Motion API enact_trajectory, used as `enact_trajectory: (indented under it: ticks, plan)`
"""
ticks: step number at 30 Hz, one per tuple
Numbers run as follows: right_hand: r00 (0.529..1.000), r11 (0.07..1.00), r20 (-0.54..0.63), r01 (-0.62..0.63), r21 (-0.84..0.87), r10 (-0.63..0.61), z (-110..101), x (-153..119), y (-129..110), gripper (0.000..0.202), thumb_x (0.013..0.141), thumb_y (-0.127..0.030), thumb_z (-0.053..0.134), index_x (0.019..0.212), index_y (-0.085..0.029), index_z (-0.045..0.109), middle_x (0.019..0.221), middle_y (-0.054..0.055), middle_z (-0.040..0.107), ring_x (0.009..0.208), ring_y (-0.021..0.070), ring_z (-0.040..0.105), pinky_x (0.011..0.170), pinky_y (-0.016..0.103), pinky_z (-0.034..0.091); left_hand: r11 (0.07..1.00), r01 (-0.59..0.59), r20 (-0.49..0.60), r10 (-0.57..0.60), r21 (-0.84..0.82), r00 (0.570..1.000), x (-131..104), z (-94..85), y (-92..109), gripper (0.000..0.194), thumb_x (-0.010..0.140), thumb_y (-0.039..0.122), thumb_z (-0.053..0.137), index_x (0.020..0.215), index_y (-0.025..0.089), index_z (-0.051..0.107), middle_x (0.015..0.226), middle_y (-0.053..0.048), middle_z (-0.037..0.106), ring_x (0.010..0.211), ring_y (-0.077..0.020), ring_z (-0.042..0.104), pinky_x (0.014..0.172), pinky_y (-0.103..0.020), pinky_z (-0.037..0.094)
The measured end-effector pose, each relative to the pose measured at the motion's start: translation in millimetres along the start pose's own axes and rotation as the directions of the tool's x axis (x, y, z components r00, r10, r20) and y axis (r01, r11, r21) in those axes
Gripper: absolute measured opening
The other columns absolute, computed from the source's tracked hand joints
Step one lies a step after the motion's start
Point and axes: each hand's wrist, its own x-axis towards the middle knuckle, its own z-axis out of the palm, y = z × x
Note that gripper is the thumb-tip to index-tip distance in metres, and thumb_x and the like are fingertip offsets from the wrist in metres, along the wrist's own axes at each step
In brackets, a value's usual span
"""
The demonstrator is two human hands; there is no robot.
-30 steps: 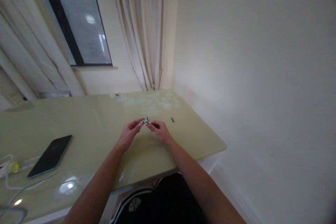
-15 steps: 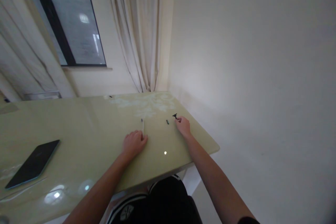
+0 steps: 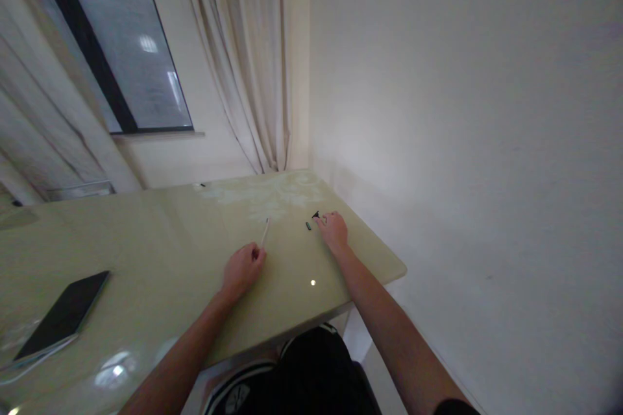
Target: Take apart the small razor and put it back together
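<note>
Glossy and pale, the table (image 3: 195, 227) meets a plain wall (image 3: 438, 110). The left hand (image 3: 242, 269) pinches the near end of a white stick (image 3: 265, 232), which projects past the fingertips, its long axis running away and slightly right. At the right hand's (image 3: 333, 230) fingertips sits a black piece (image 3: 316, 214), a small bar (image 3: 308, 225) just beside it; whether those fingers clamp the piece, I cannot tell. The fist hides the stick's near end.
</note>
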Motion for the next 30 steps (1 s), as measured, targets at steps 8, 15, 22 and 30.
enact_trajectory:
  ticks: [8,15,22,30]
  plan:
    - [0.99,0.633,0.036,0.058,0.772,-0.134,4,-17,-30,0.055,0.096,-0.065,0.046,0.076,-0.019,0.067,0.074,0.004,0.065,0.066,0.0156,0.058,0.064,0.026,0.044,0.894,-0.272,-0.045,0.274,-0.356,0.961,14,22.0,77,0.037,0.097,0.046,0.043,0.071,0.021,0.049,0.064,0.002,0.052,0.061,-0.0144,0.048,0.06,-0.026,0.034]
    - [0.953,0.239,0.154,-0.218,0.946,0.259,6,-11,-19,0.053,0.083,-0.07,0.058,0.066,-0.02,0.055,0.049,-0.008,0.039,0.04,0.0079,0.033,0.039,0.022,0.025,0.946,-0.184,0.095,0.216,-0.268,0.972,60,66.0,106,0.042,0.102,0.04,0.037,0.095,0.02,0.074,0.101,-0.009,0.072,0.098,-0.0232,0.065,0.089,-0.036,0.046]
    - [0.929,0.192,0.156,-0.23,0.954,0.336,9,-11,-17,0.055,0.083,-0.07,0.056,0.069,-0.018,0.063,0.05,-0.007,0.037,0.039,0.0078,0.03,0.038,0.024,0.018,0.98,-0.069,0.086,0.086,-0.184,0.993,88,87.0,90,0.029,0.079,0.037,0.075,0.105,0.024,0.077,0.123,-0.014,0.066,0.119,-0.0374,0.057,0.1,-0.054,0.042]
    - [0.964,0.337,0.134,-0.208,0.918,0.229,3,-14,-14,0.051,0.082,-0.065,0.062,0.072,-0.016,0.072,0.049,-0.007,0.035,0.045,0.0103,0.032,0.046,0.026,0.021,0.88,-0.296,0.027,0.329,-0.37,0.944,54,41.1,23,0.032,0.085,0.045,0.069,0.108,0.023,0.075,0.106,-0.008,0.072,0.087,-0.0219,0.065,0.076,-0.034,0.054]
